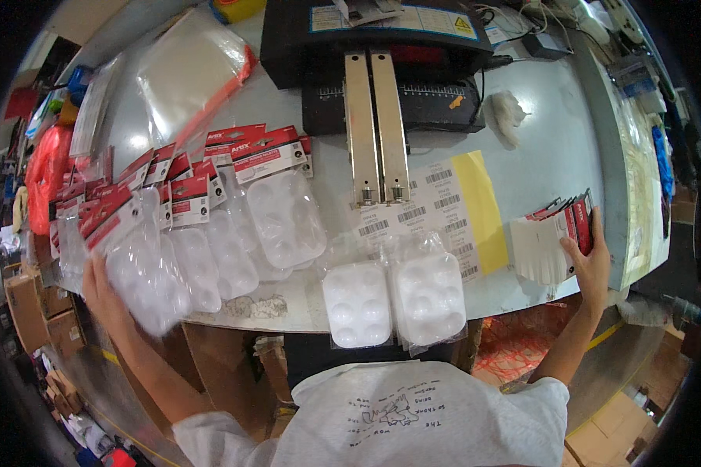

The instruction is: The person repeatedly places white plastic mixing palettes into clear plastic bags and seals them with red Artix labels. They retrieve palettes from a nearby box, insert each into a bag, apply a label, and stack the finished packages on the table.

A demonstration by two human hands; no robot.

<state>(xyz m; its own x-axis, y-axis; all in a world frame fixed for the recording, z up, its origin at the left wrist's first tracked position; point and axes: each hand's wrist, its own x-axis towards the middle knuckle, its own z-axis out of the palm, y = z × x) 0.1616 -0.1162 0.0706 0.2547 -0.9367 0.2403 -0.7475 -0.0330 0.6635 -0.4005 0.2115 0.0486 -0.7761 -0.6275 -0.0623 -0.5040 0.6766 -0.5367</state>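
Note:
At the table's left edge my left hand (105, 292) is closed on the side of a bagged white plastic paint palette (144, 284); its fingers are partly hidden and the pack is slightly blurred. Several similar bagged palettes (284, 218) with red, black and white header cards (265, 156) overlap beside it. At the right, my right hand (592, 265) is wrapped round the outer end of a stack of folded header cards (553, 241), thumb on the near side. Between my hands, two clear-bagged palettes without visible header cards, a left one (356, 303) and a right one (430, 300), lie at the front edge.
A black machine (382, 47) with two metal bars (375, 128) stands at the back. Under the bars lies a barcode label sheet (452, 210) with a yellow strip. Clear bags (191, 70) lie back left, and crumpled clear plastic (508, 117) back right. A raised ledge (635, 179) borders the right side.

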